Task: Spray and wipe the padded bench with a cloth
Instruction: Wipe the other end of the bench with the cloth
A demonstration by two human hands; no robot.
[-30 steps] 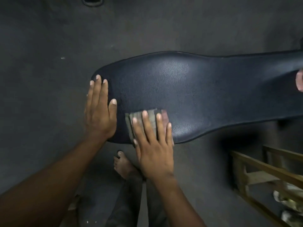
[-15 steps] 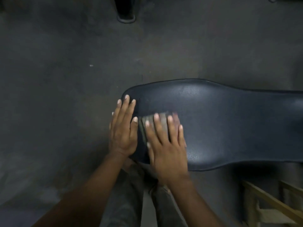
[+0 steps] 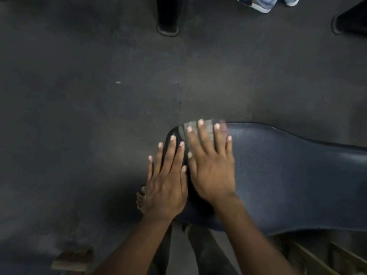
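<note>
The padded bench (image 3: 288, 179) is dark blue vinyl and runs from the centre to the right edge of the head view. A folded grey cloth (image 3: 206, 129) lies at the bench's far left corner. My right hand (image 3: 210, 165) presses flat on the cloth with straight, spread fingers; most of the cloth is hidden under it. My left hand (image 3: 166, 181) rests flat on the bench's rounded left end, fingers straight, right beside the right hand. No spray bottle is in view.
Dark floor (image 3: 89, 116) surrounds the bench. A black post foot (image 3: 168, 16) stands at the top, another dark foot (image 3: 349, 18) at top right, and someone's shoes (image 3: 260, 2) at the top edge. A wooden frame (image 3: 317, 257) sits lower right, a wooden block (image 3: 72, 259) lower left.
My right hand has slid the cloth from the near edge of the bench to its far edge. The left hand has stayed on the bench's end. The camera has tilted up.
</note>
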